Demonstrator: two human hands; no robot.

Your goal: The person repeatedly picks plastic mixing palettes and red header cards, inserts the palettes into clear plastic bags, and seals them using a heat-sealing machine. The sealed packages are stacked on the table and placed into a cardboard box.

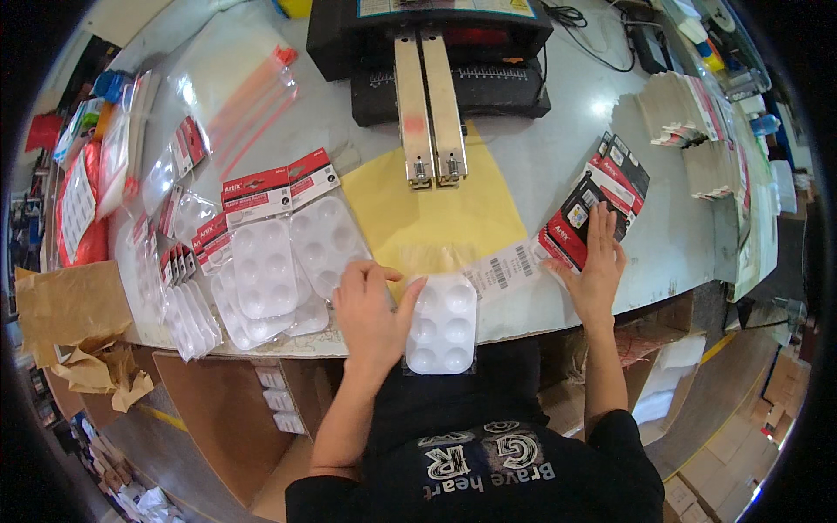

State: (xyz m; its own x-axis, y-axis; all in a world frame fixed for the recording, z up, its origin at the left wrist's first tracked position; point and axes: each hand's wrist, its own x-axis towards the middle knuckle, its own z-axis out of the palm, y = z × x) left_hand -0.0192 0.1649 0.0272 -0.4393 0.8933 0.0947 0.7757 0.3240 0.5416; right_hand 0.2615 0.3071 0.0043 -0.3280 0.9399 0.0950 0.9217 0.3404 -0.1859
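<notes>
1. Head view: A white plastic palette with rounded wells [442,322], apparently in a clear film sleeve [436,259], lies at the near edge of a pale grey surface [558,157], its lower end seeming to overhang.

2. The left hand [370,309] stands wide, its thumb against the palette's upper left edge, fingers curled apart from it. The right hand [597,270] is spread, fingers flat on a fanned stack of red-and-black printed cards [615,192], thumb extended by the near edge.

3. The palette looks light and fairly stiff, its film thin and slippery; the side rims appear the surest hold. The cards look flat and bendable, best taken by an edge.

4. A white strip of barcode labels [506,270] lies between palette and cards. Beyond, a black machine with twin metal rails [427,113] overhangs a yellow sheet [427,213], hemming in the far side.

5. Clear-bagged white palettes with red header cards [264,261] crowd the left; stacks of cardboard pieces [684,109] stand far right.
</notes>
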